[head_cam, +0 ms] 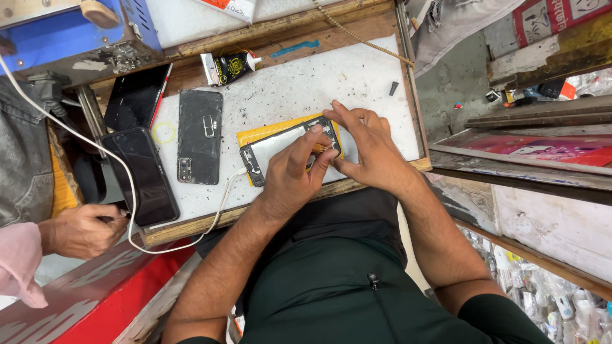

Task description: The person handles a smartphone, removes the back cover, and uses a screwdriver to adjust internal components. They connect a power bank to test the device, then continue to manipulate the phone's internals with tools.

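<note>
An opened phone (271,150), its back off and the inner frame showing, lies on a yellow pad (255,134) on the white worktop (299,89). My left hand (293,171) rests over the phone's right half, fingertips pressing near its upper edge. My right hand (368,148) holds the phone's right end, thumb and fingers pinching at the corner. A white cable (224,197) runs into the phone's left end.
A black phone back cover (199,136) and two dark phones (145,175) (135,97) lie to the left. A glue tube (228,67) sits at the back. Another person's hand (80,229) holds something at the left edge. A blue box (76,35) stands at the rear left.
</note>
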{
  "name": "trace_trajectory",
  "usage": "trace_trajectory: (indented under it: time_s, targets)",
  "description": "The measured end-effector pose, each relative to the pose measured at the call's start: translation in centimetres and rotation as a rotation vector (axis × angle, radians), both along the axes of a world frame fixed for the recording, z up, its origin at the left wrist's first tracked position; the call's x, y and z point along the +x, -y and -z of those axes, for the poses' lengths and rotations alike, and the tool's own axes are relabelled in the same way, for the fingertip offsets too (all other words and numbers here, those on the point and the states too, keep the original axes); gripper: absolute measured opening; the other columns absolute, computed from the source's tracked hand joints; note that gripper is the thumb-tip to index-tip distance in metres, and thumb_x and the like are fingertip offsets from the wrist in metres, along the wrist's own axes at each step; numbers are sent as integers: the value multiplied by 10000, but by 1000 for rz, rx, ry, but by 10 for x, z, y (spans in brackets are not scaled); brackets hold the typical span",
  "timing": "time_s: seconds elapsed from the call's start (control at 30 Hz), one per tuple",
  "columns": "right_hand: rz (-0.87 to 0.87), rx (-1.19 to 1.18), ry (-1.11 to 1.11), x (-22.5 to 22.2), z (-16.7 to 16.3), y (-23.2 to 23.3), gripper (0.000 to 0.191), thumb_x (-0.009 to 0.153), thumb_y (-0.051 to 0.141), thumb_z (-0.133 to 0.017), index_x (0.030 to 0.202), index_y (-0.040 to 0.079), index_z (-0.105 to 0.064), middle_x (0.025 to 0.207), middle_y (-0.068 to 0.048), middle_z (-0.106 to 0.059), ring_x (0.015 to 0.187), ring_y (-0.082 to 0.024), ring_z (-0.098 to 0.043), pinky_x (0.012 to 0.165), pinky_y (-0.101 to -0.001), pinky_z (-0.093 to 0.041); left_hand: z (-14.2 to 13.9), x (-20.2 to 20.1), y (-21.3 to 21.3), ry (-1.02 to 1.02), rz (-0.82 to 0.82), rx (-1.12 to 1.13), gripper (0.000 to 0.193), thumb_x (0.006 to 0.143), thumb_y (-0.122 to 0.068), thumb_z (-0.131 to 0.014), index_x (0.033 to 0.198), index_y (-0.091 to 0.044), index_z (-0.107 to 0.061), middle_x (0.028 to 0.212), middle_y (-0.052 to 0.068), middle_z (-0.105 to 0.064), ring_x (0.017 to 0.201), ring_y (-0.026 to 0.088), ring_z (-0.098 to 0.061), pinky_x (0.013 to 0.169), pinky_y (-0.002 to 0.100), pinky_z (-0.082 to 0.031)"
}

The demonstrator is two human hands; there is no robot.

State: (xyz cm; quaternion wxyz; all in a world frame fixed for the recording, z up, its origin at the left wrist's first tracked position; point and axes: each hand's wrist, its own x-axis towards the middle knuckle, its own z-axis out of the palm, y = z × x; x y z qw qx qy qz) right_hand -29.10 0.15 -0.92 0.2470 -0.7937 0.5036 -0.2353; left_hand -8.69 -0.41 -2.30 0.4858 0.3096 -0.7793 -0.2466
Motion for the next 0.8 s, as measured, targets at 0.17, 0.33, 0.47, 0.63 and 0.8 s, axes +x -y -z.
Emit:
trace_trajectory:
  time_s: [0.17, 0.33, 0.47, 0.63, 0.8]
  targets:
    - [0, 36, -14, 0, 1, 1, 1059, 735, 173, -846, 1616, 101, -263, 1516, -59, -584, 1281, -279, -510, 1020, -432, -334, 2, -2, 2, 35, 7, -9, 720, 1004, -61, -762, 1520, -121, -263, 1006, 123, -708, 920, 265, -758, 790, 352, -645]
    - [-4, 25, -5, 0, 0, 1, 1048, 754, 175, -851, 1621, 113, -265, 1518, -56, -585, 1299, -275, -502, 1044, -435, -329, 1, -2, 2, 47, 26, -34, 706, 997, -43, -765, 1506, -128, -283, 1017, 136, -713, 931, 270, -762, 785, 354, -645]
    - [2, 30, 1, 0, -1, 1, 1043, 760, 174, -852, 1620, 117, -265, 1515, -52, -587, 1304, -275, -502, 1043, -433, -330, -3, -1, 4, 9, 12, -54, 718, 999, -27, -776, 1508, -124, -278, 1025, 124, -713, 956, 269, -761, 810, 362, -649]
    - [7, 33, -4, 1, -3, 1, 1056, 741, 164, -847, 1620, 108, -263, 1516, -59, -585, 1308, -279, -503, 1044, -433, -327, -3, -1, 8, 7, -4, -75, 716, 986, -21, -780, 1497, -112, -288, 1043, 144, -714, 975, 283, -762, 828, 373, -655]
    - [7, 33, 7, 1, -3, 1, 1046, 750, 175, -851, 1618, 103, -272, 1517, -58, -586, 1308, -278, -505, 1048, -433, -330, 0, -3, 10, 14, -11, -111, 707, 983, -30, -788, 1488, -112, -300, 1025, 140, -713, 954, 282, -762, 803, 375, -655]
